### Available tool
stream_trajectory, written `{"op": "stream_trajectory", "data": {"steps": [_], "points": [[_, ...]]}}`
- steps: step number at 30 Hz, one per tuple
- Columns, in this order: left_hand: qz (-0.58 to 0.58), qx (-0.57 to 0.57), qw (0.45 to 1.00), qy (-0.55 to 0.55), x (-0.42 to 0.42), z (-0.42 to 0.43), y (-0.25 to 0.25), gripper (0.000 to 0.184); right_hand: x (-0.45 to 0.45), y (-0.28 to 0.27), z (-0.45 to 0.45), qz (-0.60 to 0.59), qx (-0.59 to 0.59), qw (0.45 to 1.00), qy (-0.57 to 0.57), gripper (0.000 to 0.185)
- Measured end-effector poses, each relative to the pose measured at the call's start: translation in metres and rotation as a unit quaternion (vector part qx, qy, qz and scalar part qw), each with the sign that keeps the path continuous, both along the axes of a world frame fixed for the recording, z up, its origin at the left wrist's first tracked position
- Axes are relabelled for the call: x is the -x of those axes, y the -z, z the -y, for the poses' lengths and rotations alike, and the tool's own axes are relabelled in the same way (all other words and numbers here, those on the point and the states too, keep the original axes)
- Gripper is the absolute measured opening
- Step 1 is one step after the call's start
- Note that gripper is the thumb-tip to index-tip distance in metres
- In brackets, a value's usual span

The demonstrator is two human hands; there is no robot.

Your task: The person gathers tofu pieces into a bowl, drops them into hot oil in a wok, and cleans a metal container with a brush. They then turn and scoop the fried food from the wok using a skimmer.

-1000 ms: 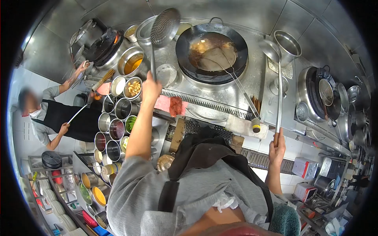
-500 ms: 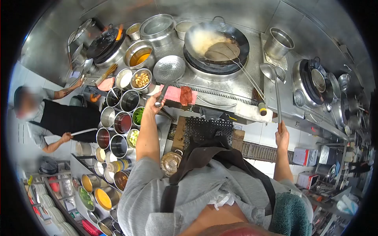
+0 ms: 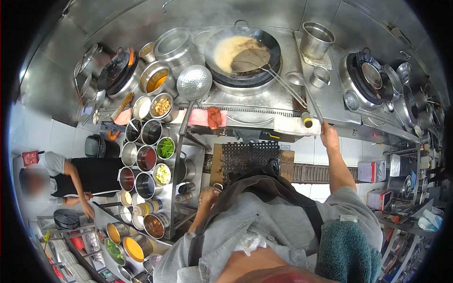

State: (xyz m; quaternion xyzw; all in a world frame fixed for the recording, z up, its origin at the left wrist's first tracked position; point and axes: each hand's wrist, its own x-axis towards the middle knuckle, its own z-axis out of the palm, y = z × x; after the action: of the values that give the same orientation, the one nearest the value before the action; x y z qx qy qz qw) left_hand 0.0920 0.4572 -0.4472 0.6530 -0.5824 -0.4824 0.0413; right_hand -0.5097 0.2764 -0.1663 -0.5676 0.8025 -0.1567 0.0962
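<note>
The right hand [image 3: 330,137] has its fingers wrapped around the ladle [image 3: 294,79]. Beyond them, the strainer [image 3: 249,61] sits in the wok [image 3: 272,43]; a leftward swing could knock it, splashing liquid. I cannot tell the left hand's [image 3: 207,195] grip.

Shiny metal ladle [image 3: 296,78], perforated metal skimmer [image 3: 194,83] (satiny), nubby green cloth towel [image 3: 349,252].
</note>
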Motion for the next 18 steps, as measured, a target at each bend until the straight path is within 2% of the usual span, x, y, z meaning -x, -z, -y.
{"op": "stream_trajectory", "data": {"steps": [2,4,9,12,14,18], "points": [[0.036,-0.075,0.996,-0.02,0.016,-0.021,-0.031,0.03,0.017,0.025,0.013,-0.017,0.008,0.998,-0.053,0.047],[0.045,-0.121,0.99,-0.055,0.022,-0.026,-0.044,0.029,0.03,0.047,0.02,-0.029,-0.044,0.997,-0.052,0.059],[0.069,-0.172,0.976,-0.117,0.042,0.014,-0.072,0.027,0.034,0.088,0.024,-0.026,-0.016,0.999,-0.026,0.07],[0.049,-0.189,0.962,-0.191,0.062,0.059,-0.085,0.026,0.042,0.121,0.026,0.029,-0.041,0.999,-0.016,0.065],[0.029,-0.189,0.955,-0.229,0.081,0.088,-0.091,0.025,0.043,0.119,0.024,0.076,-0.029,0.996,-0.032,0.06],[0.006,-0.173,0.958,-0.229,0.128,0.125,-0.103,0.024,0.05,0.111,0.019,0.135,0.023,0.989,-0.048,0.051]]}}
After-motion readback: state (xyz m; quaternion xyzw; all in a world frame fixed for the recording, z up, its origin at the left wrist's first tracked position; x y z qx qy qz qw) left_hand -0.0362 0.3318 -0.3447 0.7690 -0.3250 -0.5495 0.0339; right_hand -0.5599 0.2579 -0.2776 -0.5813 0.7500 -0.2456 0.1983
